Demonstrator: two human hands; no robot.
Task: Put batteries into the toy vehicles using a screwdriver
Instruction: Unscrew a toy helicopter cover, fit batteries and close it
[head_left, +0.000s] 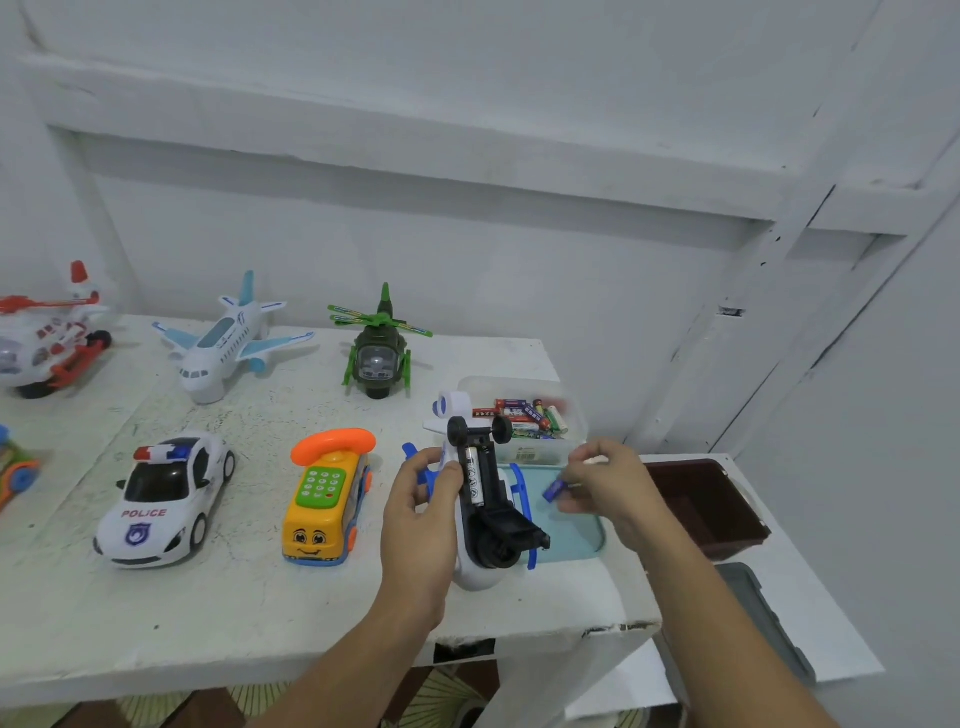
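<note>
My left hand (421, 512) grips a white and blue toy plane (485, 499) turned upside down, wheels up. Its battery bay is uncovered, and one battery (474, 475) lies inside it. My right hand (605, 480) pinches a small blue battery (555, 489) just right of the plane, above a light blue tray (576, 535). A clear box (524, 421) with several batteries stands right behind the plane. No screwdriver is in view.
On the white table (249, 597) stand a police car (166, 496), a yellow phone bus (327, 496), a green helicopter (378, 348), a white airliner (228, 338) and a red-white helicopter (47, 338). A dark brown bin (711, 506) sits at the right on a lower surface.
</note>
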